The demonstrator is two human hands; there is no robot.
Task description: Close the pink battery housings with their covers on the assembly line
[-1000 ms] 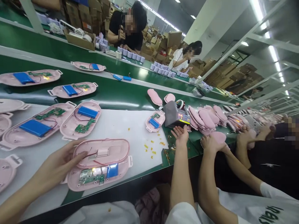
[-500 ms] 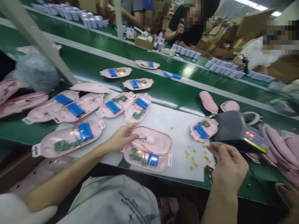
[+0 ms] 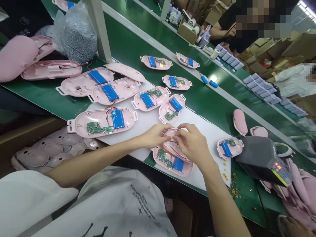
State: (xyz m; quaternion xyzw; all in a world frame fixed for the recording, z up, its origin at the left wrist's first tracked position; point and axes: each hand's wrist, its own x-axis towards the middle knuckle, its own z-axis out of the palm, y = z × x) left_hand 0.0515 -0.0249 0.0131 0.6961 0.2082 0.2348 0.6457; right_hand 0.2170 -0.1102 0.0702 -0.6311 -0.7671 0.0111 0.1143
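A pink shell cover (image 3: 172, 148) is tilted over a pink shell base (image 3: 189, 171), which holds a green circuit board (image 3: 164, 158) and a blue battery (image 3: 178, 164). The fingers of my left hand (image 3: 158, 135) are closed on the cover's upper left edge. Just to the right, my right hand (image 3: 195, 143) reaches over the same cover, its thumb and fingers pinched near the cover's upper end. Whatever small thing may be between those fingertips is hidden. A white sheet (image 3: 199, 131) lies under the work.
Several open pink shells (image 3: 120, 90) with blue batteries lie left and behind. A dark grey device (image 3: 256, 158) with a lit display stands right, near small yellow pieces (image 3: 224, 174). A metal post (image 3: 100, 29) rises at back left. A person (image 3: 229, 26) sits across the green table.
My right hand has moved left from beside the grey device to the pink cover. The cover is more tilted, with my left hand still on it. The camera view has turned and shifted.
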